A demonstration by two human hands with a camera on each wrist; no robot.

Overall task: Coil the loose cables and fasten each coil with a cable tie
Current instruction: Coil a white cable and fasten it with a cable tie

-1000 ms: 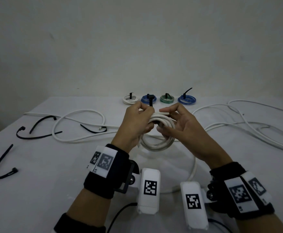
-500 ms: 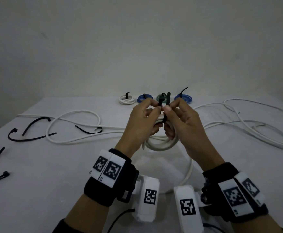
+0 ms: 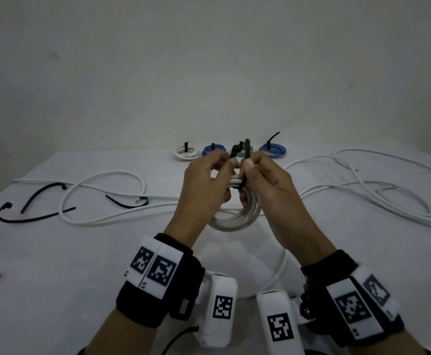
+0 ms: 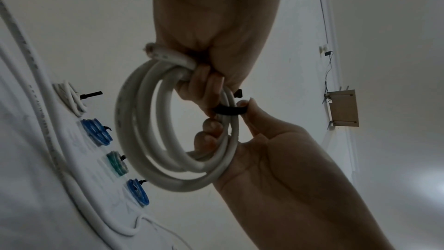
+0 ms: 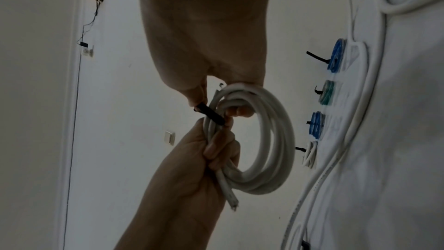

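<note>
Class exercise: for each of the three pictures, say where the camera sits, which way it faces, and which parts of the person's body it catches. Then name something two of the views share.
Head: worn on the head, facing forward and down at the table; both forearms, left hand, right hand.
Left wrist: looks along the left hand at the white coil; both hands.
Right wrist: looks along the right hand at the coil; both hands.
Shared: all show the black cable tie round the coil.

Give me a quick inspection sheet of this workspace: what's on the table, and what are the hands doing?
Surface: white table, against a plain wall.
Job's things: white cable coil held above the table, black cable tie looped round it, both ends sticking up.
Finished: four tied coils in a far row.
Clutter: spare black ties lying at left.
Hands: left hand and right hand each pinch a tie end.
Cables: loose white cable sprawled across the table.
Surroundings: wooden wall fixture.
</note>
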